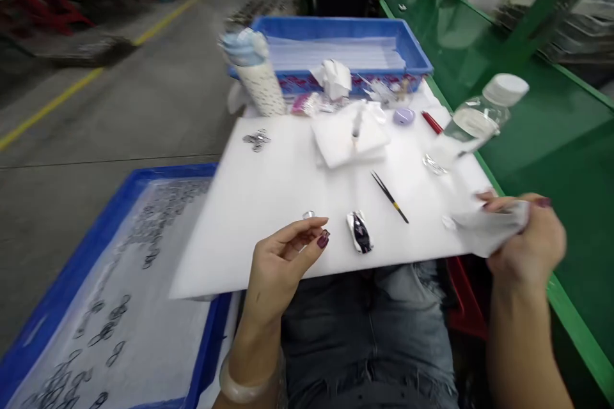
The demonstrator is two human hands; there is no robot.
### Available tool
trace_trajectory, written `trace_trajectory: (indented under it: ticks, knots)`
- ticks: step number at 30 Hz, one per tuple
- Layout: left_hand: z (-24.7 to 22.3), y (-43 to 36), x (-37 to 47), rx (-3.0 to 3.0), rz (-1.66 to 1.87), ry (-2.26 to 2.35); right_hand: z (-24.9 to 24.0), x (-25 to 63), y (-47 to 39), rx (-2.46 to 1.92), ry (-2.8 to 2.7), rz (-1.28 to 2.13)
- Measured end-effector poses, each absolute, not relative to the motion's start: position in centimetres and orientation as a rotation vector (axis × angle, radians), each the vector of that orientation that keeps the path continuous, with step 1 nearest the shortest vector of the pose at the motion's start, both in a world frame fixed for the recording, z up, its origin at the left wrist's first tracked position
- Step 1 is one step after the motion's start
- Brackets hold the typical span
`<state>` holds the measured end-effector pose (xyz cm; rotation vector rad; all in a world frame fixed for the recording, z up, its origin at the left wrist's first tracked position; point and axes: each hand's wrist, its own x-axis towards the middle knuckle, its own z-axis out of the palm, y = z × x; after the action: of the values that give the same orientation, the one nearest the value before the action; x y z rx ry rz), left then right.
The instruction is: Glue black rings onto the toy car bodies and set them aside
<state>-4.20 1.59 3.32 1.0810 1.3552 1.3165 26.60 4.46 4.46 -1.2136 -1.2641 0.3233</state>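
My left hand (pixel 283 262) hovers over the front edge of the white tabletop (pixel 268 192), its thumb and index finger slightly apart and the other fingers curled. Nothing shows between those fingertips. Just beyond the index finger is a small shiny ring-like piece (pixel 308 214); whether it touches the finger I cannot tell. On the right, my right hand (pixel 527 236) is closed on a crumpled white cloth (pixel 492 228), blurred by motion. Between the hands lie a small dark item in a silvery wrapper (pixel 359 232) and black tweezers (pixel 390 197).
Several metal rings (pixel 257 140) lie at the tabletop's left. Behind are white foam pads (pixel 336 140), a patterned tumbler (pixel 261 80) and a blue bin (pixel 417 51). A clear bottle (pixel 474 118) stands right, beside a green partition (pixel 551 140). A blue tray (pixel 119 192) holds rings at lower left.
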Motion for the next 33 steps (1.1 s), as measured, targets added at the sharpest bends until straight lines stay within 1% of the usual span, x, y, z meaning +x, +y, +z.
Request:
trace_trajectory:
  ticks: [1, 3, 5, 7, 9, 11, 13, 16, 19, 24, 26, 28, 30, 33]
  knots:
    - [3.2, 1.4, -3.1, 1.021, 1.306, 1.255, 4.5, 25.2, 3.6, -1.23, -1.271, 0.461]
    - [2.9, 1.1, -1.1, 0.896, 1.283, 1.062, 4.7, 22.4, 2.0, -1.152, -1.289, 0.993]
    - [2.6, 1.0, 0.4, 0.757, 1.29, 0.899, 4.8, 20.2, 0.8, -1.035, -1.329, 1.37]
    - [2.4, 1.1, 1.1, 0.652, 1.298, 0.805, 4.9, 19.0, 0.2, -0.958, -1.366, 1.514]
    - [2.2, 1.1, 1.2, 0.594, 1.293, 0.774, 5.1, 18.5, 0.0, -0.941, -1.395, 1.536]
    - [2.1, 1.1, 0.9, 0.557, 1.281, 0.766, 5.2, 18.4, 0.2, -0.977, -1.459, 1.49]
    - [2.1, 1.0, 0.6, 0.525, 1.274, 0.763, 5.3, 18.2, 0.6, -1.026, -1.542, 1.331]
    - [1.9, 0.9, 0.5, 0.514, 1.251, 0.773, 5.2, 17.6, 1.3, -1.008, -1.727, 0.874]
    - [1.8, 0.9, 0.5, 0.511, 1.23, 0.762, 5.2, 16.8, 1.8, -0.845, -1.899, 0.432]
    - [1.9, 1.0, 0.6, 0.42, 1.24, 0.729, 5.4, 15.8, 2.0, -0.807, -2.04, 0.08]
    - [2.0, 1.0, 0.7, 0.398, 1.261, 0.737, 5.7, 15.7, 1.8, -0.81, -2.093, 0.007]
    - [2.0, 1.0, 0.8, 0.389, 1.271, 0.757, 6.2, 16.0, 1.6, -0.796, -2.163, 0.007]
    - [2.0, 0.9, 1.0, 0.403, 1.267, 0.774, 6.8, 16.8, 1.4, -0.81, -2.194, 0.041]
    - [2.0, 0.6, 1.2, 0.449, 1.265, 0.77, 7.3, 18.7, 1.3, -0.928, -2.09, 0.146]
